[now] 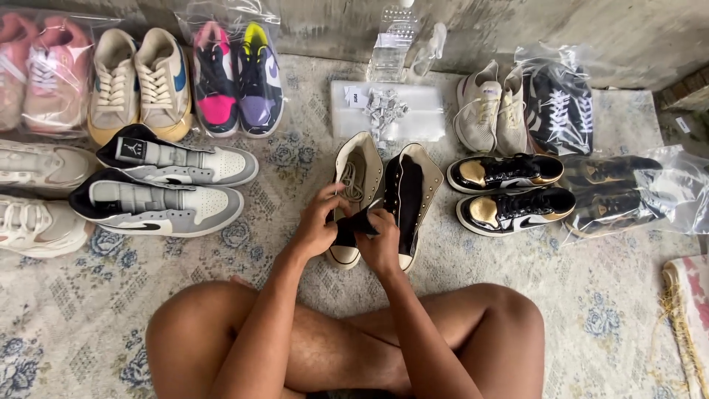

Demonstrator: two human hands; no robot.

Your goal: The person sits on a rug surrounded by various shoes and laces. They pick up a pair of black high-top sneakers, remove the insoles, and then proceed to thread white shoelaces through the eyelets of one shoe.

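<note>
A patterned rug [88, 310] is spread over the floor and ringed with footwear. At the far left, pink sneakers in a clear bag [40, 70] are laid beside a tan pair with blue accents [140, 85], and below them white shoes [33, 199] are lined along the edge. Two grey-and-white high-tops [166, 185] are set on their sides just left of the hands. Further back, a pink and a purple shoe are sealed in one bag [236, 77]. A flat clear packet holding small silvery pieces [385, 109] is placed behind the middle, with a clear plastic bottle [390, 44] above it. In the middle, a black-and-cream high-top pair [410, 192] is stood on the rug just in front of the crossed legs. The left hand [317, 225] is closed around the side of the left shoe, near its cream laces, and the right hand [380, 244] is closed on a dark flap of material between the two shoes. To the right, black-and-gold sneakers [509, 188] are set near, cream and black bagged shoes [521, 107] behind them, and dark shoes in plastic [628, 192] at the far right.
</note>
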